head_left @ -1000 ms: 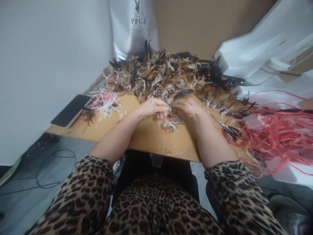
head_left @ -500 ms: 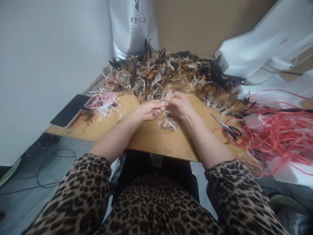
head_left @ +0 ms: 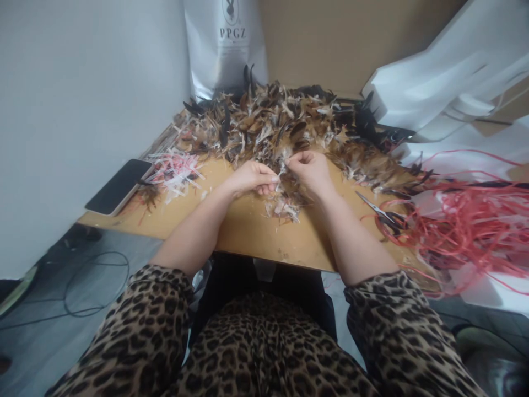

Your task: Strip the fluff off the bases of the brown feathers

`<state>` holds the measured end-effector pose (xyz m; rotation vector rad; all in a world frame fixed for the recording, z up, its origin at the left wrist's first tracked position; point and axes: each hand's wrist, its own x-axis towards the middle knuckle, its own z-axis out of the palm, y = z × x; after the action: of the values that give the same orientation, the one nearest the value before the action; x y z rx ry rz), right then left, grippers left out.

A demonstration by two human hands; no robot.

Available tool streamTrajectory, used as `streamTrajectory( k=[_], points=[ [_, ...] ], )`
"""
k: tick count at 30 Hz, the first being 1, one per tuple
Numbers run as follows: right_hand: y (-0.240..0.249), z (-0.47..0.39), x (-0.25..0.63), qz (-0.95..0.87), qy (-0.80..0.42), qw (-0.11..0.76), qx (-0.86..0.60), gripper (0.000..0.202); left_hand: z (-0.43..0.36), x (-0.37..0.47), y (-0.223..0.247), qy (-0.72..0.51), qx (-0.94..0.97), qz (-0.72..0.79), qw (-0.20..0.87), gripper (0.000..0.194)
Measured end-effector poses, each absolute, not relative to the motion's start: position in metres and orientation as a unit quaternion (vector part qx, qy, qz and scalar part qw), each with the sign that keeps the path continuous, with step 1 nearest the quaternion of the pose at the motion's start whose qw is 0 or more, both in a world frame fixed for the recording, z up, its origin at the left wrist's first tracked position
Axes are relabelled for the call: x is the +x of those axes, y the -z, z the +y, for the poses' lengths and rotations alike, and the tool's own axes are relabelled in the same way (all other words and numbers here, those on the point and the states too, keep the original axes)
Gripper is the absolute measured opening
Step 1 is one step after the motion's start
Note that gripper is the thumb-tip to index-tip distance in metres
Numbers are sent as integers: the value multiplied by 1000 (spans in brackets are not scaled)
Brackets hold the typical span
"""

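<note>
My left hand [head_left: 255,178] is closed in a pinch over the front of the table, with a thin whitish feather piece [head_left: 281,167] at its fingertips. Slightly higher and to the right, my right hand [head_left: 308,168] is pinched too; what lies between its fingertips is too small to make out. A small gap separates the two hands. Behind them spreads a large heap of brown and black feathers [head_left: 256,121]. Small white scraps [head_left: 286,209] lie on the table just below the hands.
On the wooden table [head_left: 264,237], a phone [head_left: 118,187] lies left beside pink and white strips [head_left: 177,172]. Scissors [head_left: 382,212] rest right, near tangled red string [head_left: 475,226]. A white bag [head_left: 227,55] stands behind the feathers; white sheeting [head_left: 430,77] is at back right.
My hands have moved slightly apart from touching. The right hand has turned a little, and a thin whitish piece now shows between them.
</note>
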<state>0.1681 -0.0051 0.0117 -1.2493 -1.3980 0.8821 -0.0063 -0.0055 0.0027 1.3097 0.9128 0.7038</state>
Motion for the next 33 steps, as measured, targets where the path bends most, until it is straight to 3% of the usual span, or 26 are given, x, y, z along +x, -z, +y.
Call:
streamTrajectory(
  k=[7, 10, 14, 20, 24, 28, 33],
  points=[
    [-7, -5, 164, -586, -341, 509, -530, 14, -7, -1, -5, -399, 574, 390, 600, 16],
    [-8, -3, 164, -528, -426, 535, -503, 20, -1, -5, -6, -439, 515, 411, 611, 14],
    [-8, 0, 162, -441, -557, 561, -426, 31, 0, -10, -6, -379, 492, 411, 667, 11],
    [-6, -2, 156, -453, -470, 611, -448, 29, -9, -6, -5, -332, 538, 345, 694, 16],
    [-13, -5, 156, -425, -557, 602, -384, 33, -6, -6, -1, -333, 498, 364, 713, 13],
    [-16, -5, 161, -447, -571, 578, -375, 29, 2, -10, 0, -381, 435, 359, 733, 8],
    [-10, -5, 163, -534, -455, 526, -480, 17, 0, -8, -5, -481, 474, 325, 662, 13]
  ],
)
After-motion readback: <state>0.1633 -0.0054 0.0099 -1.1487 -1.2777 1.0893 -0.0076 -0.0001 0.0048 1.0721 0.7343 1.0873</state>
